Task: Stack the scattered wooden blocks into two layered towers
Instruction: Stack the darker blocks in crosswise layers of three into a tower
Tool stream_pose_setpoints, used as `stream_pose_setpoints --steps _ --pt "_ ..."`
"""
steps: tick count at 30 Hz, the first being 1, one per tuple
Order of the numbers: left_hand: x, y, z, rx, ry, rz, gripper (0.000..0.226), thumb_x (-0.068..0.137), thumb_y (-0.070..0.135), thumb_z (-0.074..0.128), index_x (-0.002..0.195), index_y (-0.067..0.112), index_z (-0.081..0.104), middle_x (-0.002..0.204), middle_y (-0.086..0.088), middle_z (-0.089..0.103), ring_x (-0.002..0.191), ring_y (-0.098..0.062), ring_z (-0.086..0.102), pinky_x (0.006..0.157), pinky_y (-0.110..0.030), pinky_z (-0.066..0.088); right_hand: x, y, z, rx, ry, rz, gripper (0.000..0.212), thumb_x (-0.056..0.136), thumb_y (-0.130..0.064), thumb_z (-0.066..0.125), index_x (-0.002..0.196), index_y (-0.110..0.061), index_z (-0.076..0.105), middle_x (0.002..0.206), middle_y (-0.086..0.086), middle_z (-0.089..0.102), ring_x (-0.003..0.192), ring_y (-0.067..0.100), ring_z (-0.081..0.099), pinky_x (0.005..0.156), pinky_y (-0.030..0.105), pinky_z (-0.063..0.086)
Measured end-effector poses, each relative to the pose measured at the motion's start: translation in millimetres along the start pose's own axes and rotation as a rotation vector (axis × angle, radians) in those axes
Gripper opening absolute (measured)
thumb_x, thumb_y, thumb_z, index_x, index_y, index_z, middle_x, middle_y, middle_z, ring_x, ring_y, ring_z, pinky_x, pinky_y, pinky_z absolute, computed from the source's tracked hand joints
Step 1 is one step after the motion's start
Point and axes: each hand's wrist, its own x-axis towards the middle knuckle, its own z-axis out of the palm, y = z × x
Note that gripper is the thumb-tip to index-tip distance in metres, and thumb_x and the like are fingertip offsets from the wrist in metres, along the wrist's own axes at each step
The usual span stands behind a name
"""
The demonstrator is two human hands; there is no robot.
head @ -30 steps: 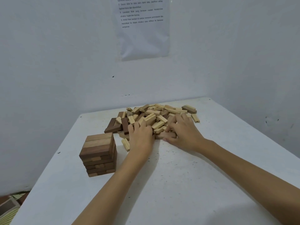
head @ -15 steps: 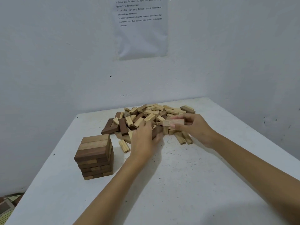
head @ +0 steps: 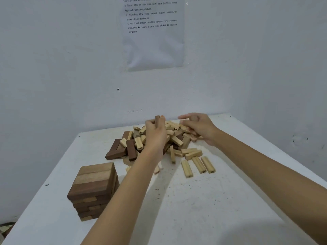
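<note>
A pile of light and dark wooden blocks lies at the far middle of the white table. One layered tower of brown blocks stands at the near left. My left hand is raised over the pile and grips a dark brown block that stands upright out of its fingers. My right hand hovers over the pile's right side, its fingers loosely bent and holding nothing that I can see. Three light blocks lie side by side in front of the pile.
Long dark blocks lie at the pile's left edge. White walls close off the table's far and right sides, and a printed sheet hangs on the far wall. The table's left edge drops to the floor.
My left hand has risen from the pile with a dark block held upright. My right hand, which held a brown block half a second ago, now hovers without it.
</note>
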Motion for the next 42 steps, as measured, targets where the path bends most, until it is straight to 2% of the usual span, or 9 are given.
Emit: stream_pose_setpoints --steps 4,7,15,21,27,31,34,38,42 --pt "15.8 3.1 9.2 -0.078 -0.005 0.015 0.026 0.102 0.030 0.036 0.106 0.009 0.052 0.074 -0.001 0.049 0.053 -0.008 0.048 0.043 -0.015 0.037 30.8 4.9 3.3 -0.721 -0.131 -0.262 0.015 0.090 -0.015 0.064 0.101 -0.019 0.073 0.095 -0.004 0.070 0.093 0.013 0.064 0.084 0.036 0.053" --pt "25.5 0.7 12.8 -0.023 -0.006 0.054 0.028 0.103 0.028 0.036 0.103 0.010 0.058 0.076 -0.001 0.049 0.060 -0.006 0.051 0.046 -0.014 0.037 43.7 3.7 4.0 -1.207 -0.321 -0.340 0.032 0.089 -0.008 0.056 0.115 -0.023 0.067 0.114 -0.002 0.065 0.106 0.020 0.057 0.084 0.039 0.050" --pt "32.0 -9.9 14.4 -0.075 0.070 0.026 0.024 0.101 0.022 0.042 0.085 0.009 0.052 0.065 0.000 0.044 0.057 -0.012 0.040 0.045 -0.018 0.033 54.8 8.5 5.3 -1.496 -0.350 -0.517 0.024 0.092 -0.017 0.058 0.116 -0.020 0.061 0.113 0.000 0.059 0.101 0.020 0.057 0.068 0.032 0.041" --pt "27.9 -12.7 9.5 -0.051 0.117 0.068 0.026 0.099 0.025 0.049 0.096 0.001 0.061 0.071 -0.004 0.055 0.064 -0.018 0.050 0.065 -0.030 0.046 41.9 5.4 -9.1 -1.227 -0.267 -0.425 0.022 0.090 -0.012 0.059 0.105 -0.018 0.045 0.097 -0.004 0.061 0.085 0.019 0.056 0.066 0.032 0.040" --pt "-4.3 -2.8 -6.9 -0.099 0.096 0.119 0.014 0.100 0.015 0.046 0.109 0.009 0.055 0.068 -0.003 0.056 0.053 -0.008 0.050 0.040 -0.011 0.042 7.5 -10.6 -22.4 -0.966 -0.014 -0.389 0.041 0.093 -0.018 0.060 0.132 -0.021 0.048 0.104 -0.001 0.062 0.099 0.018 0.059 0.081 0.037 0.048" --pt "-22.8 -14.0 -20.0 0.045 0.040 0.126 0.025 0.099 0.019 0.048 0.110 0.000 0.059 0.061 -0.001 0.050 0.043 -0.005 0.046 0.037 -0.015 0.037 -39.0 -17.7 -11.9 -0.272 -0.043 -0.109 0.032 0.090 -0.019 0.067 0.120 -0.019 0.055 0.088 0.003 0.067 0.053 0.008 0.050 0.051 0.023 0.041" --pt "-42.7 -23.0 -28.0 0.140 -0.031 0.108 0.024 0.098 0.019 0.050 0.110 0.001 0.060 0.067 -0.004 0.053 0.052 -0.014 0.049 0.038 -0.019 0.038 -77.8 -18.4 -3.1 -0.071 -0.147 0.024 0.029 0.090 -0.017 0.067 0.114 -0.008 0.052 0.089 0.007 0.075 0.038 0.008 0.039 0.039 0.021 0.031" --pt "-74.2 -31.6 -37.2 0.163 -0.148 0.071 0.012 0.099 0.016 0.048 0.105 0.010 0.056 0.072 -0.006 0.059 0.058 -0.017 0.054 0.046 -0.023 0.042 -118.7 -13.3 9.9 -0.018 -0.273 0.035 0.026 0.093 -0.021 0.064 0.110 -0.010 0.047 0.094 0.007 0.076 0.046 0.011 0.047 0.042 0.022 0.029" --pt "-89.0 -45.5 -47.6 0.198 -0.155 0.065 0.012 0.097 0.019 0.052 0.106 0.017 0.059 0.094 -0.012 0.063 0.082 -0.024 0.060 0.074 -0.035 0.051 -143.6 -2.1 19.3 -0.030 -0.241 0.027 0.037 0.094 -0.023 0.063 0.126 -0.020 0.044 0.089 0.007 0.076 0.061 0.015 0.047 0.051 0.025 0.030"
